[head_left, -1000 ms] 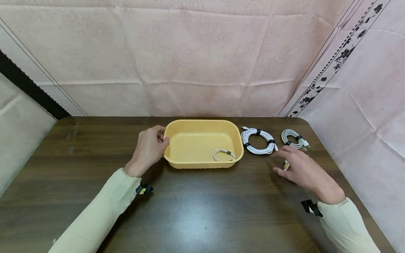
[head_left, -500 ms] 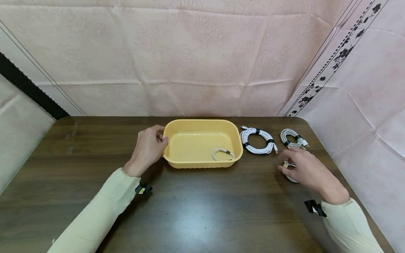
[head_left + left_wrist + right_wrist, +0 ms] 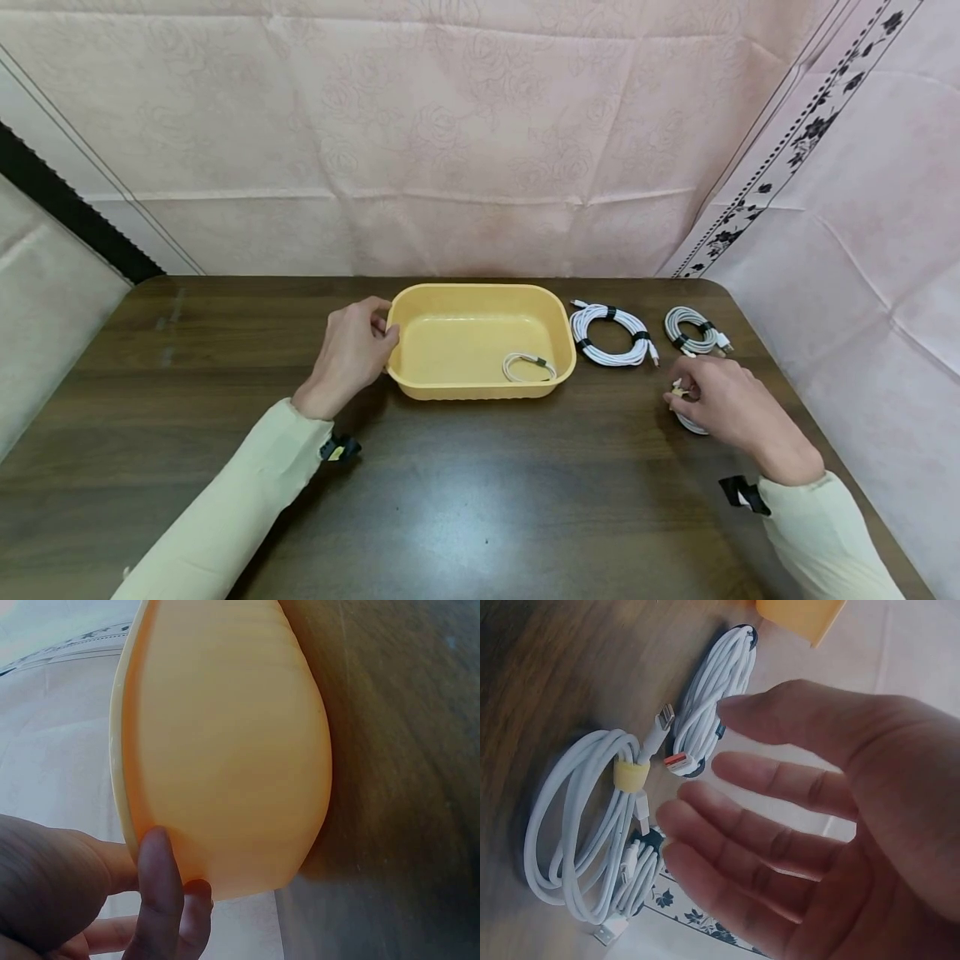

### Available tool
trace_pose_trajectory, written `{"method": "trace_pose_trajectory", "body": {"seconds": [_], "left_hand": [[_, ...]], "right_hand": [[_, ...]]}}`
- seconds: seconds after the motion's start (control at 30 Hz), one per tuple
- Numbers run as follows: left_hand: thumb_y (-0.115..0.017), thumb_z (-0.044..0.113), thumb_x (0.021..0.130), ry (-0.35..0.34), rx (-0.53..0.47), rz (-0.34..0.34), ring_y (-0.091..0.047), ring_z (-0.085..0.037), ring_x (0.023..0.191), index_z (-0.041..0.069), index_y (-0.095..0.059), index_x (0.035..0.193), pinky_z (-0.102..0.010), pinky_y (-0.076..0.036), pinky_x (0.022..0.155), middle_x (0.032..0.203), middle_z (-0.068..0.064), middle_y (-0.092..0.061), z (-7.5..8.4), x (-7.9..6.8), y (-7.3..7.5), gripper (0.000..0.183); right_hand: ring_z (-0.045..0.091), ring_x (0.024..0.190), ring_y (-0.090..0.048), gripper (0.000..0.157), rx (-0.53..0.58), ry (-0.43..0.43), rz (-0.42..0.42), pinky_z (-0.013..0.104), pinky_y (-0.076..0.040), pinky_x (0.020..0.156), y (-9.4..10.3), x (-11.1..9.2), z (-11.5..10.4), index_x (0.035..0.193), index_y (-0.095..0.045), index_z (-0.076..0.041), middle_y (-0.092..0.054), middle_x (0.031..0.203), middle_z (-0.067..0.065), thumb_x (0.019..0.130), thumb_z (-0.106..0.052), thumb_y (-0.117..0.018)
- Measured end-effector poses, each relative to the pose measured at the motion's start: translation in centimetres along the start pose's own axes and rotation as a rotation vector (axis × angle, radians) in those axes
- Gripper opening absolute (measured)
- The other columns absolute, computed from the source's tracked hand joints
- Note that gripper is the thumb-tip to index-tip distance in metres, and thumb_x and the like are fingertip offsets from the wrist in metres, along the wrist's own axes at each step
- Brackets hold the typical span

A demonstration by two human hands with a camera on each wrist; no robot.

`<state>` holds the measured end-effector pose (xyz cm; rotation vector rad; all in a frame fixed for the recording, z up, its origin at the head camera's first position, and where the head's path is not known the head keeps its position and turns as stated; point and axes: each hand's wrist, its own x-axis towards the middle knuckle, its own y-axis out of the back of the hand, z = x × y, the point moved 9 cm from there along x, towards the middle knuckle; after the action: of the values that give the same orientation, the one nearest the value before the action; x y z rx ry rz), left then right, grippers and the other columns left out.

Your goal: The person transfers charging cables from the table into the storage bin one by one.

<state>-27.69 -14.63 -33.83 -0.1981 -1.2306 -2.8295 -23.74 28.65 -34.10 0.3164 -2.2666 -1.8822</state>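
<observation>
My left hand [image 3: 348, 354] holds the left end of a shallow yellow plastic basin [image 3: 480, 391]. In the left wrist view its fingers pinch the rim, one fingertip lying on the outer wall [image 3: 225, 750]. A thin white cable [image 3: 525, 356] with a dark tie lies inside the basin. On the right, my right hand [image 3: 723, 408] hovers over a coiled white charging cable [image 3: 692, 425], partly hiding it. The right wrist view shows this coil bound with a yellow tie [image 3: 631, 777]; the fingers are loosely bent and apart from it, with nothing between them and the thumb.
A large white cable coil [image 3: 618, 359] with black ties lies just right of the basin. Beyond my right hand is a smaller white coil [image 3: 672, 325], near the right table edge. Patterned cloth [image 3: 480, 150] hangs behind the brown table [image 3: 450, 500].
My right hand has shifted slightly right and towards me, leaving more of the yellow-tied cable showing, and its fingertips have drawn a little closer to the thumb. The left hand stays on the basin.
</observation>
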Motion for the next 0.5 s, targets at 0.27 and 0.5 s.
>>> {"method": "trace_pose_trajectory", "body": {"seconds": [0.27, 0.5], "left_hand": [[-0.062, 0.012, 0.098, 0.001, -0.008, -0.001, -0.066, -0.02, 0.069, -0.003, -0.062, 0.13, -0.025, -0.054, 0.052, 0.092, -0.015, -0.068, 0.1, 0.0, 0.0, 0.035], [-0.062, 0.012, 0.098, 0.001, -0.001, 0.005, -0.065, -0.021, 0.072, -0.003, -0.063, 0.13, -0.024, -0.053, 0.055, 0.093, -0.015, -0.068, 0.0, 0.0, 0.1, 0.035]], "right_hand": [[0.015, 0.066, -0.053, 0.012, -0.008, -0.081, -0.007, 0.032, -0.037, 0.053, -0.3, 0.0, 0.8, 0.086, -0.065, -0.015, -0.059, 0.073, -0.006, 0.089, -0.025, -0.072], [0.021, 0.065, -0.049, 0.021, -0.007, -0.147, -0.027, 0.033, -0.033, 0.053, -0.7, -0.1, 1.4, 0.076, -0.055, -0.017, -0.051, 0.07, -0.003, 0.09, -0.026, -0.069]]}}
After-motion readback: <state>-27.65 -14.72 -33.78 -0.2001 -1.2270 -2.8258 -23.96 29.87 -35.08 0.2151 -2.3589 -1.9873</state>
